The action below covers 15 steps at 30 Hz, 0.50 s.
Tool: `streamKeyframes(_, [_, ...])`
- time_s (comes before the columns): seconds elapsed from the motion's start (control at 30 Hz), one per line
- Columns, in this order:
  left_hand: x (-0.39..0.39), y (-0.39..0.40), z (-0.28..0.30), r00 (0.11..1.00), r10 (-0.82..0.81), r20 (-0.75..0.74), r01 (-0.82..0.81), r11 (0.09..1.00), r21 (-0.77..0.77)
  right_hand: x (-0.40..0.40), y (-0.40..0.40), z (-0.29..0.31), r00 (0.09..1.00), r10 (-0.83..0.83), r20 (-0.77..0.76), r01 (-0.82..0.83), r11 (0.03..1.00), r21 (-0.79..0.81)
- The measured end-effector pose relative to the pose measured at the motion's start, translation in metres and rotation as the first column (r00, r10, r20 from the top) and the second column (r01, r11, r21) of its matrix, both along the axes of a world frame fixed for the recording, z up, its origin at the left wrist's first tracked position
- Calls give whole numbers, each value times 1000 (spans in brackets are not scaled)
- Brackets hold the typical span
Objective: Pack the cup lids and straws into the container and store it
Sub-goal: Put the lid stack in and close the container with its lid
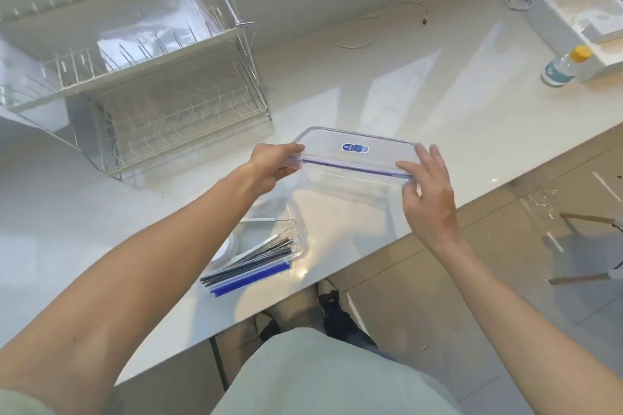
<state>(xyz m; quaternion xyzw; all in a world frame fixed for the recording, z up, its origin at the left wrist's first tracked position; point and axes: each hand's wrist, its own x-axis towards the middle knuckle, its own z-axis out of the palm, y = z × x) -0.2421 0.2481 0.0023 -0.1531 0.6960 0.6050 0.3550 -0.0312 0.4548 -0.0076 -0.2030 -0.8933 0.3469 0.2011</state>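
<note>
**Mia:** What is that see-through plastic box lid with the purple seal and the little blue sticker [354, 153]?

**Ben:** It goes on the box. It is held up in the air, above the white table [421, 77], and it lies almost flat.

**Mia:** Who holds it?

**Ben:** Two hands do. The left hand [274, 163] is at the left end of the lid. Its fingers curl round the clip flap there. The right hand [426, 192] is at the right end. Its thumb is on the near edge and its long fingers reach up along the far side. So the lid sits right between both hands.

**Mia:** Where is the box?

**Ben:** The clear plastic box [296, 232] sits on the table, lower down and closer to the person, partly under the left arm. It is open on top.

**Mia:** What is in it?

**Ben:** A bunch of dark, grey and blue straws [249, 268]. They poke out over the near edge of the box. A round white cup lid [229, 251] lies beside them, and a thin wire brush [269, 221] rests near the back.

**Mia:** And over there?

**Ben:** A white wire dish rack with two shelves [151, 77] stands at the left. A small clear bottle with a yellow cap [564, 66] stands far off at the right, beside a white foam tray [586, 23]. A thin white cable [377, 23] curls on the table by the wall.
</note>
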Motion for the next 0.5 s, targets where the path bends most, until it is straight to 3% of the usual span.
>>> streamKeyframes(0.1, [3,-44,11,999,12,-40,-12,1000,-21,-28,-23,20,981,-35,189,100,932,-348])
streamKeyframes(0.17, [6,-75,15,990,40,-137,-41,999,-3,-43,-38,28,964,97,248,27,891,-453])
streamKeyframes(0.27, [10,-118,19,953,103,-286,-111,994,-12,-58,-52,33,913,363,185,-152,726,-671])
streamKeyframes(0.33, [15,-143,19,936,118,-332,-146,987,-60,-66,-64,33,897,422,130,-196,644,-739])
streamKeyframes(0.4, [23,-164,16,933,116,-342,-156,983,-93,-74,-81,32,929,344,138,-125,641,-757])
streamKeyframes(0.5, [37,-191,9,929,99,-356,-139,986,-88,-84,-108,22,947,207,244,-1,765,-644])
